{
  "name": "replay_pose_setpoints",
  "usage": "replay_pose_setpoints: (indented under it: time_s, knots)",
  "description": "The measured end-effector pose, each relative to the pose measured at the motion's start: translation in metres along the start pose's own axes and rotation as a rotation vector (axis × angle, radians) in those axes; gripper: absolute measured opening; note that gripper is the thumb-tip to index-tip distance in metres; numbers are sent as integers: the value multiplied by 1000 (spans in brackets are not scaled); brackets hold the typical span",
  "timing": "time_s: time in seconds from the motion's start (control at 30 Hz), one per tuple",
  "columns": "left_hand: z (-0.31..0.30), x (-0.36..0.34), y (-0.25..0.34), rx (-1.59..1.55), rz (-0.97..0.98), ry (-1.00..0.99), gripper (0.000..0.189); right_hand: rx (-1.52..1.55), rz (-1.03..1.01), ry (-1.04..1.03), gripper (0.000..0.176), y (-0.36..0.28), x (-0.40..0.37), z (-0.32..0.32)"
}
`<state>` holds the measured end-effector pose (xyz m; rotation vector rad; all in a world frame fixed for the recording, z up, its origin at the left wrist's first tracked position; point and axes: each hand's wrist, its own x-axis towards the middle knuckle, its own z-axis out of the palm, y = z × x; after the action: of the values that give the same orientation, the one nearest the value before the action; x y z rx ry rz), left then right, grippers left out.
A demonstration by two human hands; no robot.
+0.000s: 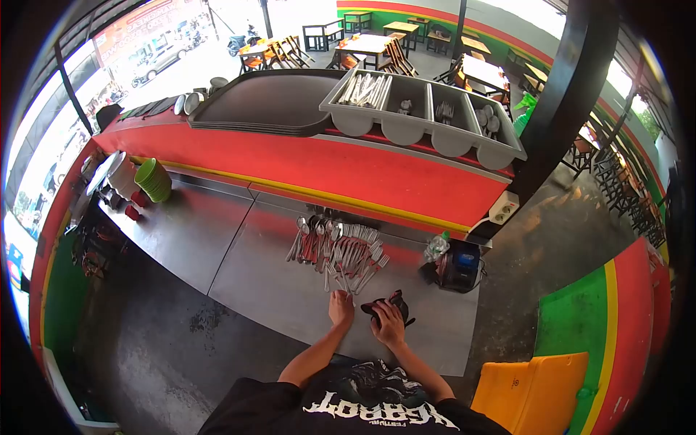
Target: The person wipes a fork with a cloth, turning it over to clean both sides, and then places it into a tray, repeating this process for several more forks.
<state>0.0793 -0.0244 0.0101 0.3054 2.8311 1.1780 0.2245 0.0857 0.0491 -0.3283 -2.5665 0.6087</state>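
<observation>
On the metal counter (pixel 254 290) lies a spread of spoons and forks (pixel 341 246), handles toward me. My left hand (pixel 341 309) is at the near end of these handles, its fingers curled; whatever it may hold is too small to make out. To its right, my right hand (pixel 389 323) rests on a dark bundle (pixel 399 307) that looks like cloth, with its fingers over the top. Above, on the red ledge, a grey cutlery tray (pixel 423 98) has four compartments holding wrapped pieces, forks and spoons.
Dark serving trays (pixel 261 101) are stacked on the ledge. A plastic bottle (pixel 436 247) and a dark device (pixel 460 267) stand at the counter's right. Green bowls (pixel 153 180) are stacked at the left. An orange chair (pixel 531 394) is at the lower right.
</observation>
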Motion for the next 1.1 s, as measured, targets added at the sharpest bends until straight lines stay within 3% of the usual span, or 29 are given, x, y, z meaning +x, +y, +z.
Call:
replay_pose_setpoints:
  time_s: [0.27, 0.47, 0.67, 0.77, 1.1]
  knots:
    - [-18, -4, -6, 91, -80, -73, 23, -155, 140, 149, 41, -9, -5, -4]
    - [-25, -9, -15, 201, -79, -169, 24, -106, 171, 151, 41, -2, -9, 5]
    - [-26, -15, -21, 66, 60, -63, 33, -84, 197, 180, 41, -4, -10, 3]
    - [-31, -7, -8, 136, -62, -121, 36, -101, 227, 192, 41, -7, -16, 3]
    - [-35, 8, -1, 228, -160, -162, 34, -93, 291, 161, 42, -10, -14, 0]
